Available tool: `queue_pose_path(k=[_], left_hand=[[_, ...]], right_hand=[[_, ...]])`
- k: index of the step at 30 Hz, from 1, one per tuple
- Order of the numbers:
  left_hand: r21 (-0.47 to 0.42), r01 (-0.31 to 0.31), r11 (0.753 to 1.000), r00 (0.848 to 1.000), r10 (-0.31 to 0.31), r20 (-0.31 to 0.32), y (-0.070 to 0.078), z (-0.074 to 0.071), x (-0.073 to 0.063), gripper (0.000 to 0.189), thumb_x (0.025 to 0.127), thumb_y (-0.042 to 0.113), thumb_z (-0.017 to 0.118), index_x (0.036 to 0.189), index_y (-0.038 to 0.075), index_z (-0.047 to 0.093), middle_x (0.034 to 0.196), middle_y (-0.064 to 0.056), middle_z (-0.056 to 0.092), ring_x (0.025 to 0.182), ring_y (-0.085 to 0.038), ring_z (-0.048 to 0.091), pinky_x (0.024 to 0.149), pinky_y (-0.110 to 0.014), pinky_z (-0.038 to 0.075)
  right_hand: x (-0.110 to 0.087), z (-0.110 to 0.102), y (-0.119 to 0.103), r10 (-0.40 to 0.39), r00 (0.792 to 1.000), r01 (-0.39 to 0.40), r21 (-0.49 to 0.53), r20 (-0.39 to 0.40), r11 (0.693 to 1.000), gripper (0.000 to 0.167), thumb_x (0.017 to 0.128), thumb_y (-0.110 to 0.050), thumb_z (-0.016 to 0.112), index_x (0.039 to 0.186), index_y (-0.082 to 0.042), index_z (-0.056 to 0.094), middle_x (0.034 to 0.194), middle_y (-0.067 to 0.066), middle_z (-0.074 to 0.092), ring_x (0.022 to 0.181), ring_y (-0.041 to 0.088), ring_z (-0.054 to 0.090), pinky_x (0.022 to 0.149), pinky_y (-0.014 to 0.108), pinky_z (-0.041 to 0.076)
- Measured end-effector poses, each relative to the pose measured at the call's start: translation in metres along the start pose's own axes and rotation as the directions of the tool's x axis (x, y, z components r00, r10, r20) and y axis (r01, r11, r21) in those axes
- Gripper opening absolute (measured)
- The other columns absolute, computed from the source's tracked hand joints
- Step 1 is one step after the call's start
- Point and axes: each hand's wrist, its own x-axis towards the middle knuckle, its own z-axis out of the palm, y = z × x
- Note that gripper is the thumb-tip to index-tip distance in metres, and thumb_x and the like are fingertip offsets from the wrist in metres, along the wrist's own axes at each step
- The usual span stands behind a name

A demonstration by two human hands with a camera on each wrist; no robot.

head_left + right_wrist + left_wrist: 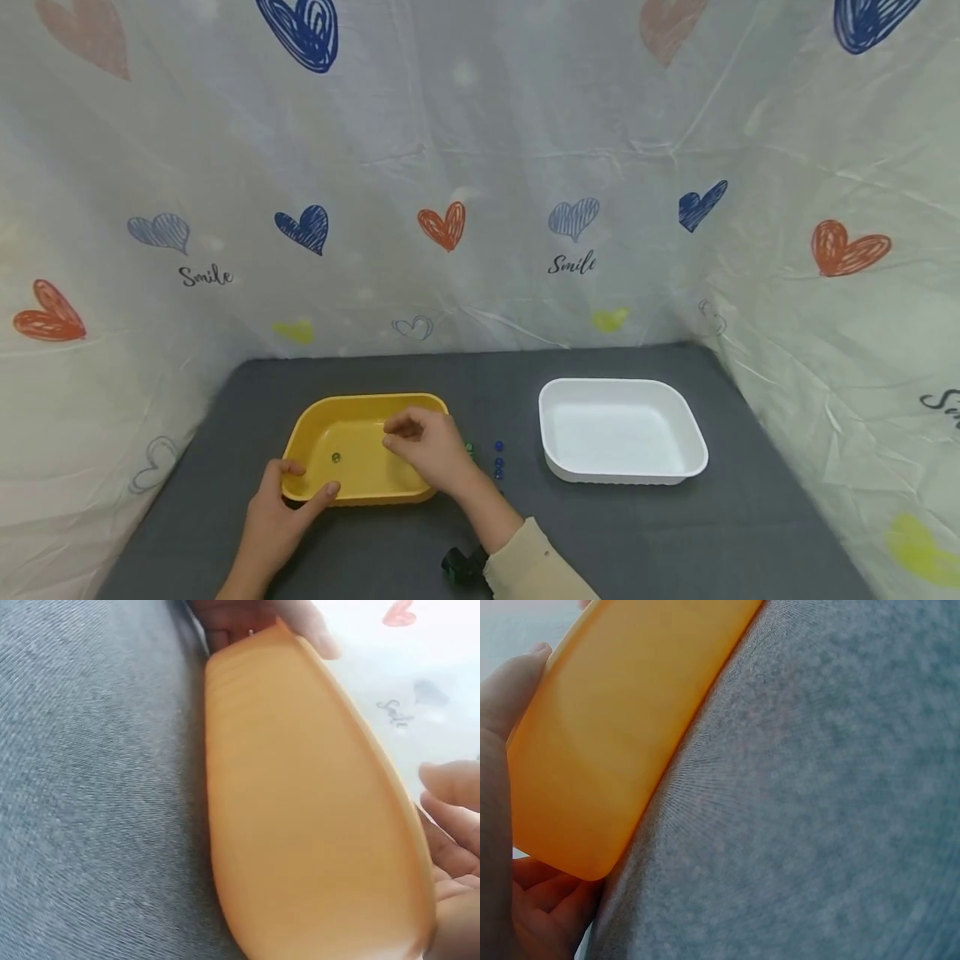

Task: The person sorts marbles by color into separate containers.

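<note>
In the head view, a yellow plastic tray [360, 493] stands on the left of the table. My left hand [276, 517] grips its near left corner, the thumb along the front rim and the other fingers round the left side. The left wrist view shows this thumb [517, 682] against the tray wall, with fingers under the corner. One small greenish marble [336, 457] lies on the tray floor. Over the tray's right part hangs my right hand [431, 450], fingers loosely bent, thumb near the index finger; no marble shows between them.
Several blue marbles [498, 462] and a green one [469, 448] lie on the grey cloth right of the yellow tray, partly behind my right hand. Farther right stands a white tray [626, 478]. A heart-printed curtain [495, 167] closes off the back and sides.
</note>
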Motion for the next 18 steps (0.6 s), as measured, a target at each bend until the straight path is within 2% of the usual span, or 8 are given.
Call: queue_pose_path(k=[6, 11, 15, 18], left_hand=[[0.009, -0.011, 1.000, 1.000, 0.011, 0.003, -0.003, -0.001, 0.001, 0.076, 0.096, 0.055, 0.084, 0.135, 0.004, 0.043, 0.136, -0.029, 0.057, 0.107, -0.036, 0.060, 0.079, -0.035, 0.049], [0.012, -0.038, 0.999, 0.999, 0.038, -0.013, -0.003, -0.001, 0.001, 0.073, 0.096, 0.053, 0.084, 0.132, 0.004, 0.044, 0.130, -0.026, 0.058, 0.100, -0.034, 0.059, 0.075, -0.032, 0.046], [0.019, -0.052, 0.998, 0.998, 0.053, -0.041, -0.001, 0.001, 0.000, 0.070, 0.095, 0.052, 0.085, 0.128, 0.006, 0.045, 0.119, -0.021, 0.060, 0.089, -0.029, 0.055, 0.071, -0.031, 0.043], [0.022, -0.056, 0.998, 0.997, 0.057, -0.054, -0.001, 0.002, 0.000, 0.069, 0.094, 0.052, 0.086, 0.126, 0.006, 0.046, 0.111, -0.019, 0.059, 0.084, -0.027, 0.054, 0.069, -0.031, 0.042]], right_hand=[[0.002, -0.018, 0.001, -0.021, 0.999, 0.025, 0.111, -0.038, 0.994, 0.020, 0.103, -0.015, 0.079, 0.122, -0.008, 0.079, 0.110, -0.002, 0.078, 0.099, 0.010, 0.074, 0.089, 0.029, 0.062], [0.003, -0.043, 0.005, -0.022, 0.991, 0.043, 0.158, -0.135, 0.986, 0.016, 0.103, -0.013, 0.079, 0.119, -0.010, 0.080, 0.110, 0.004, 0.077, 0.099, 0.019, 0.075, 0.087, 0.033, 0.065], [0.005, -0.061, 0.012, -0.028, 0.977, 0.058, 0.136, -0.212, 0.989, 0.014, 0.102, -0.014, 0.080, 0.116, -0.012, 0.080, 0.109, 0.005, 0.078, 0.098, 0.022, 0.076, 0.086, 0.036, 0.065], [0.005, -0.069, 0.021, -0.024, 0.974, 0.048, 0.106, -0.226, 0.993, 0.015, 0.102, -0.015, 0.080, 0.116, -0.012, 0.080, 0.109, 0.004, 0.078, 0.099, 0.022, 0.076, 0.087, 0.035, 0.065]])
